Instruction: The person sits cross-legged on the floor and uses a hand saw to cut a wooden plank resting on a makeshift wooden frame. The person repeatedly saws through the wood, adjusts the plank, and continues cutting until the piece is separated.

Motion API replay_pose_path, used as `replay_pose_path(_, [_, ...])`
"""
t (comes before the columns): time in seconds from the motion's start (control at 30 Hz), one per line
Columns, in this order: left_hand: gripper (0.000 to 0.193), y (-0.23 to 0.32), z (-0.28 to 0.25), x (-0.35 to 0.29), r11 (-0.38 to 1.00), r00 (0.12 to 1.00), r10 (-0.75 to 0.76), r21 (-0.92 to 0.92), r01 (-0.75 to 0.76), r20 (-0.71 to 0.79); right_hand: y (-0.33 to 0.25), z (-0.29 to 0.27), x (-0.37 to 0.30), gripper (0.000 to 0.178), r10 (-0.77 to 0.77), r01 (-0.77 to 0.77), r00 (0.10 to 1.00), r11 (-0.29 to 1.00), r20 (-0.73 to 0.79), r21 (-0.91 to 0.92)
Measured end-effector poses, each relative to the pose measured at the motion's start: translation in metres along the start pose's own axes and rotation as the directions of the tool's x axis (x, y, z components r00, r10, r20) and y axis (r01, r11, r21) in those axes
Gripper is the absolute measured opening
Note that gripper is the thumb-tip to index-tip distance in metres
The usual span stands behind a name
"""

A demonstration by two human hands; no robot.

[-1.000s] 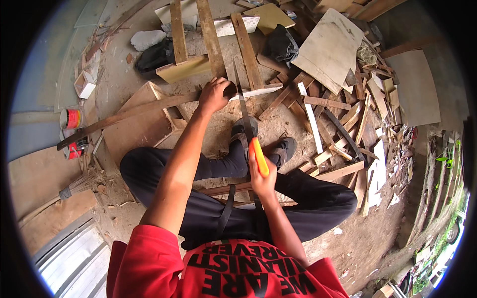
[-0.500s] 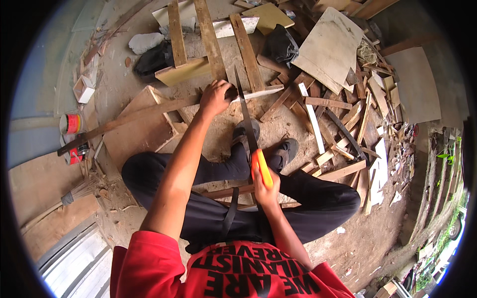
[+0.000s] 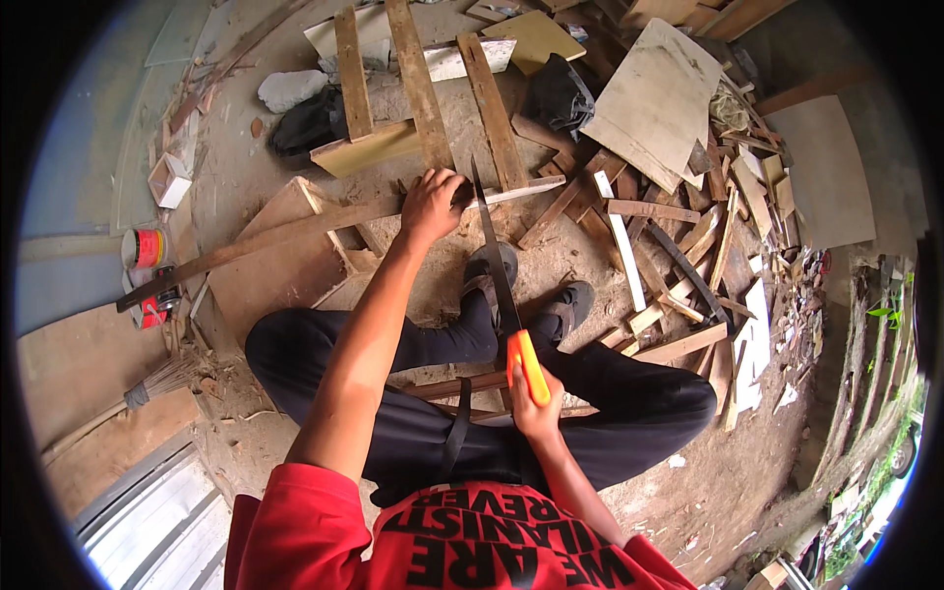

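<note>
My right hand (image 3: 538,408) is closed round the orange-and-yellow handle of a hand saw (image 3: 496,261). The dark blade points away from me, its tip close to the right side of my left hand (image 3: 433,205). That hand grips the end of a long brown wooden strip (image 3: 285,234), which stretches off to the left. Beneath the strip's end is a low stand of planks (image 3: 425,98) with a white front rail (image 3: 516,191). My fingers partly hide where the strip meets the stand. Whether the saw teeth touch the wood, I cannot tell.
A brown wooden box (image 3: 280,256) lies under the strip. To the right are piled wood offcuts (image 3: 678,305) and a pale board (image 3: 656,103). Black bags (image 3: 560,90) lie farther off. Cans (image 3: 147,248) stand at the left. My sandalled feet (image 3: 565,307) are below the blade.
My right hand has drawn the saw back toward me, and the blade tip has come nearer my left hand. The left hand keeps its hold on the strip.
</note>
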State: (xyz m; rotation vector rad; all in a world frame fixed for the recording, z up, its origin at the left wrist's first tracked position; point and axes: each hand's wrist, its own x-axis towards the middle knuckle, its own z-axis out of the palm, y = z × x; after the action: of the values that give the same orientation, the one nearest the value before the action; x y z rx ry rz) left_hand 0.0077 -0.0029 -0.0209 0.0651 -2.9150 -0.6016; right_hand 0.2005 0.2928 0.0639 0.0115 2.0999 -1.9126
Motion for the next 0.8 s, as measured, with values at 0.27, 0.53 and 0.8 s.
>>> replay_pose_path(0.27, [0.04, -0.006, 0.002, 0.006, 0.998, 0.998, 0.062, 0.025, -0.062, 0.002, -0.013, 0.039, 0.109, 0.026, -0.053, 0.052, 0.998, 0.998, -0.021, -0.038])
replay_pose_path(0.53, [0.042, -0.005, 0.004, -0.002, 0.999, 1.0, 0.015, 0.03, -0.014, -0.024, -0.004, -0.004, 0.008, 0.017, 0.101, -0.101, 0.994, 0.995, 0.041, -0.012])
replay_pose_path(0.8, [0.044, -0.009, 0.003, -0.001, 0.997, 0.998, 0.064, 0.036, -0.064, 0.0, -0.004, 0.025, 0.07, 0.022, 0.042, -0.042, 0.999, 0.998, 0.006, 0.048])
